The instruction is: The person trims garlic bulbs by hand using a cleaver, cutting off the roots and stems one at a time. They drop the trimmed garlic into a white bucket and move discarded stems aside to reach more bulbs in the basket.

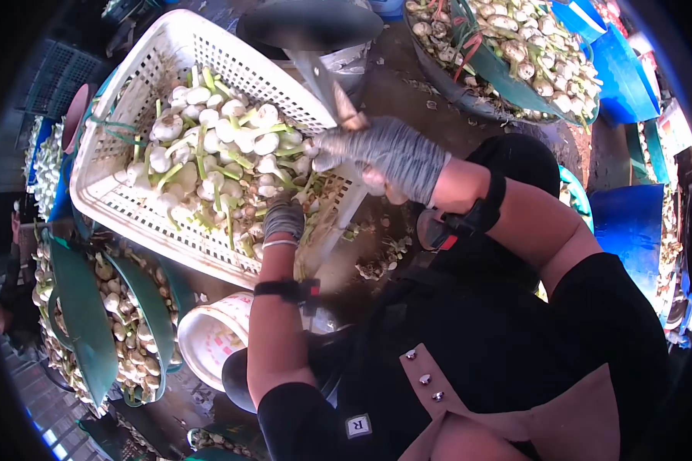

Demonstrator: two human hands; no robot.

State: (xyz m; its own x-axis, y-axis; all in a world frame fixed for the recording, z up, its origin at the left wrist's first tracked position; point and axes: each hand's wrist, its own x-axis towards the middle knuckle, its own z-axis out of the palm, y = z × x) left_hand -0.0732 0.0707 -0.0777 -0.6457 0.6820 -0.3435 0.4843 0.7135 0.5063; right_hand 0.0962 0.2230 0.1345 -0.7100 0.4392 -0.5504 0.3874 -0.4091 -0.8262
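Note:
My right hand, in a grey knit glove, is closed around the handle of a knife. Its broad blade points up and away, over the rim of a white plastic basket. A heap of garlic bulbs with short green stalks lies in that basket. At the basket's near side, my left hand, gloved too, reaches down among the bulbs. Its fingers are partly hidden there, so whether they grip a bulb is not clear.
A large tub of garlic stands at the upper right, near blue bins. Green baskets with more bulbs are at the left. A white bucket sits by my left arm. Trimmings litter the wet floor. A dark round container top is beyond the knife.

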